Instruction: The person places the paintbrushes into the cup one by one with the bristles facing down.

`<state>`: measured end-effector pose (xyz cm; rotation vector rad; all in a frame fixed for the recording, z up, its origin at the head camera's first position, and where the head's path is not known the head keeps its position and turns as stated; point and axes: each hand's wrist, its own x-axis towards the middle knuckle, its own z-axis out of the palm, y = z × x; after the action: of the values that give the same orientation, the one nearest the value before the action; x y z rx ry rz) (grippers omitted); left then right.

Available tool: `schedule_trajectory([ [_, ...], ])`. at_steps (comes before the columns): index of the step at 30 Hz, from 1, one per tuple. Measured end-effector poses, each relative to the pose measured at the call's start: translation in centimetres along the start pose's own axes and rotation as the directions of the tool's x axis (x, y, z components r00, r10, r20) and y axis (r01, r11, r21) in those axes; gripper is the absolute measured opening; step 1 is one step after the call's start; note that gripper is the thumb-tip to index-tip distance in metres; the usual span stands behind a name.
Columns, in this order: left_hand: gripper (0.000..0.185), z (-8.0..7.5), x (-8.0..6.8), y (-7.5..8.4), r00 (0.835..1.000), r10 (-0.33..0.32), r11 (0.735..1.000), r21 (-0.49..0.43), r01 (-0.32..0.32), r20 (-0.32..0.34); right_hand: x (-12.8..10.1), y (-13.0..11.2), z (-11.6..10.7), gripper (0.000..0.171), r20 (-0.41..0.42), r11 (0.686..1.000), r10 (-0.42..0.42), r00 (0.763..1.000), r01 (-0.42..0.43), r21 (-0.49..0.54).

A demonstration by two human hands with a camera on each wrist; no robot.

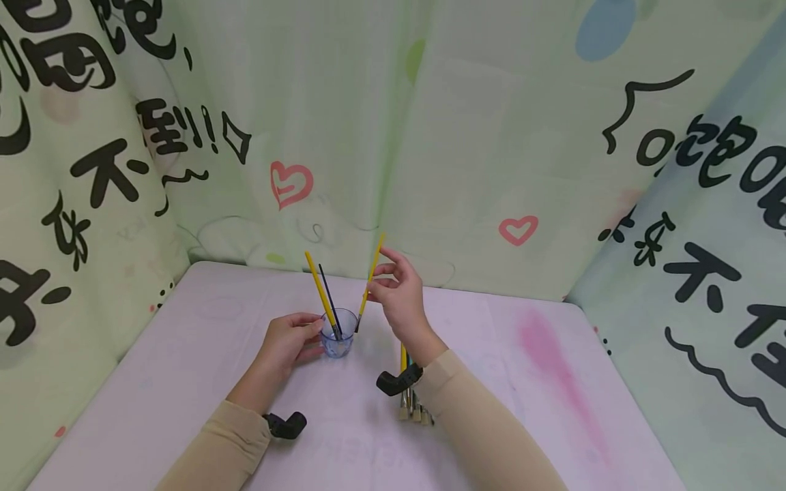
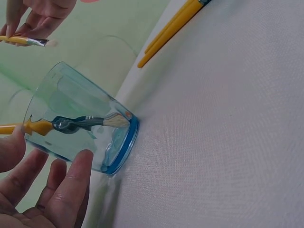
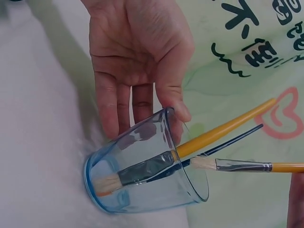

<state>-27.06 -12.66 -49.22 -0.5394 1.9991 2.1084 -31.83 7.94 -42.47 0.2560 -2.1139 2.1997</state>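
A clear bluish plastic cup stands on the table with a yellow-handled paintbrush and a thin dark brush leaning in it, bristles down. My left hand holds the cup from its left side, thumb near the rim and fingers along the wall. Between thumb and fingers, my right hand pinches another yellow-handled paintbrush by its handle. Its tip points down beside the cup's right rim. In the right wrist view the pale bristles of this paintbrush overlap the cup's mouth.
Several more paintbrushes lie on the table below my right wrist, partly hidden by it. The pinkish-white tabletop ends at a patterned curtain behind and on both sides. A black wrist camera sits on each forearm.
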Motion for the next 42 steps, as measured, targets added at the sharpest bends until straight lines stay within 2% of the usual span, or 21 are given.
schedule_trajectory([
  [7,0.03,0.0,0.0,0.0,1.0,-0.002,1.0,0.005,0.002,-0.001,0.6,0.4,0.9,0.07,0.002,1.0,-0.018,1.0,0.018,-0.014],
  [19,0.03,-0.1,0.2,-0.1,1.0,-0.009,1.0,0.003,0.009,0.004,1.1,2.2,1.9,0.068,0.025,0.993,0.002,1.0,0.001,-0.116],
  [26,0.031,-0.2,0.3,-0.1,1.0,-0.006,1.0,0.002,0.006,0.01,1.1,3.4,2.3,0.068,0.073,0.979,0.027,0.997,-0.012,-0.201],
  [33,0.031,-0.2,0.3,-0.1,1.0,-0.005,1.0,-0.008,0.005,0.011,0.7,4.1,2.4,0.065,0.104,0.949,0.036,0.994,-0.002,-0.316],
  [42,0.031,-0.2,0.2,-0.2,1.0,0.018,0.999,-0.03,-0.018,0.017,0.5,4.8,2.4,0.063,0.119,0.937,0.027,0.992,0.017,-0.349],
])
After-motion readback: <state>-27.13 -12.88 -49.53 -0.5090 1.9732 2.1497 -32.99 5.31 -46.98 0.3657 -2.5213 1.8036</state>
